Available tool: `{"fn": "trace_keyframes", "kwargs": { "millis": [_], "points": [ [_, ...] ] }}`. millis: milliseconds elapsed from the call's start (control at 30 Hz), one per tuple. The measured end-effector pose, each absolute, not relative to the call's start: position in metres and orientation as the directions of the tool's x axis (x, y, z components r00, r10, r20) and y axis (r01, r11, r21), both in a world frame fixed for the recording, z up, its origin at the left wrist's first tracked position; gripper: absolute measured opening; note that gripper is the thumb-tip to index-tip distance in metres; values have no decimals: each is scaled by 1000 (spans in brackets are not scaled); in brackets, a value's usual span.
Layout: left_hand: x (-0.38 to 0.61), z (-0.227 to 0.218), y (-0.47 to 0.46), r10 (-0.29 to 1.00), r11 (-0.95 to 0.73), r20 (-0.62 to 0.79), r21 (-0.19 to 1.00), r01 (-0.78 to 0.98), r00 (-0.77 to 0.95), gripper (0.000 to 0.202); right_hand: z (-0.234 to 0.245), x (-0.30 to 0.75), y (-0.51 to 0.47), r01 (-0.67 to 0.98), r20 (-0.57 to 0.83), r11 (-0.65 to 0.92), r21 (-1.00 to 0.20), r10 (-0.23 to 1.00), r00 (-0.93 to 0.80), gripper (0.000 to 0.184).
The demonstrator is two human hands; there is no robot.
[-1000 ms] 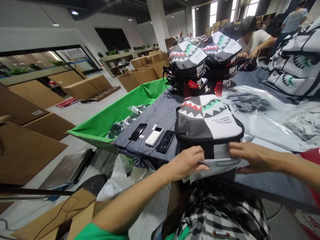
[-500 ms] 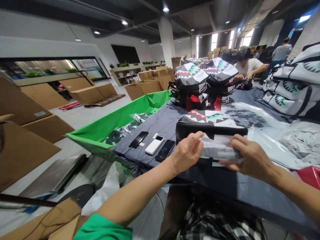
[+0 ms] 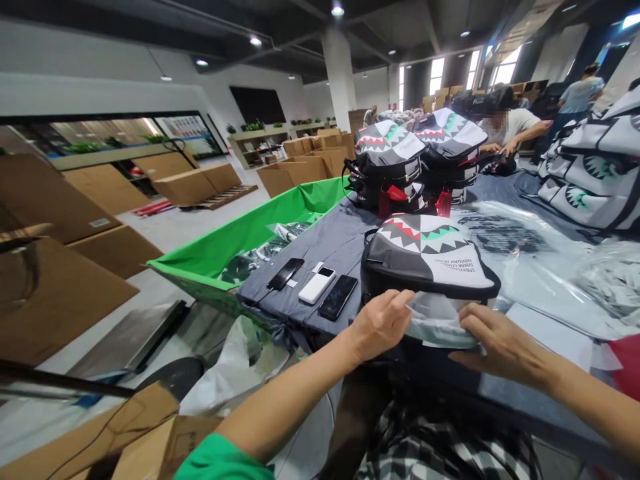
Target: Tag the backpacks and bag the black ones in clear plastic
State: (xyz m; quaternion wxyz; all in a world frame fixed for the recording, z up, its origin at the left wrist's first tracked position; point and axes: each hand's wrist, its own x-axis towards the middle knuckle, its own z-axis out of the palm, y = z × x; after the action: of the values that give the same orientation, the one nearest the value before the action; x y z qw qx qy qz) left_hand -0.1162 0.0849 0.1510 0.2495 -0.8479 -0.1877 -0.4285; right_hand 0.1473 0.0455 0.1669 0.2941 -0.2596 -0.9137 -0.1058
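Observation:
A grey, white and black backpack (image 3: 433,257) with a red and green shark-tooth print lies at the near edge of the table. In front of its near side, a whitish translucent plastic sheet or bag (image 3: 436,321) is stretched between my hands. My left hand (image 3: 383,325) pinches its left end, fingers closed. At the other end, my right hand (image 3: 500,343) grips the plastic between thumb and fingers. Both hands are close to the backpack's lower front; whether they touch it I cannot tell.
Left of the backpack lie a white power bank (image 3: 317,285) and two dark phones (image 3: 338,298). Stacked backpacks (image 3: 390,160) stand behind, more (image 3: 590,173) at right. A green-lined bin (image 3: 260,223) borders the table's left. A co-worker (image 3: 515,130) handles something dark across the table.
The backpack's top shows more fully, with its printed lettering now visible. My hands and the plastic sit slightly lower against its near side. The whole view has shifted a little.

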Motion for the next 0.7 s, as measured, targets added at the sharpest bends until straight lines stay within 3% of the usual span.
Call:
{"fn": "trace_keyframes", "kwargs": {
  "millis": [100,267,367,467,600,700],
  "points": [
    [-111,134,83,82,-761,892,-232,607,444,16,157,148,44,530,607,843,93,374,-701,20],
    [-107,102,62,197,-828,811,-164,537,551,6,123,152,48,657,756,728,195,315,-574,27],
    [-101,67,57,298,-764,846,-66,642,442,16,91,148,44,715,792,691,108,375,-481,25],
    [-97,27,53,340,-704,890,27,709,303,19,68,146,32,679,757,731,69,405,-513,22],
    [-109,6,42,349,-786,850,37,617,394,10,66,157,19,596,625,799,-75,504,-597,31],
    [-122,19,40,344,-864,810,76,497,475,38,78,164,24,622,465,763,-176,621,-631,38]
  ]
}}
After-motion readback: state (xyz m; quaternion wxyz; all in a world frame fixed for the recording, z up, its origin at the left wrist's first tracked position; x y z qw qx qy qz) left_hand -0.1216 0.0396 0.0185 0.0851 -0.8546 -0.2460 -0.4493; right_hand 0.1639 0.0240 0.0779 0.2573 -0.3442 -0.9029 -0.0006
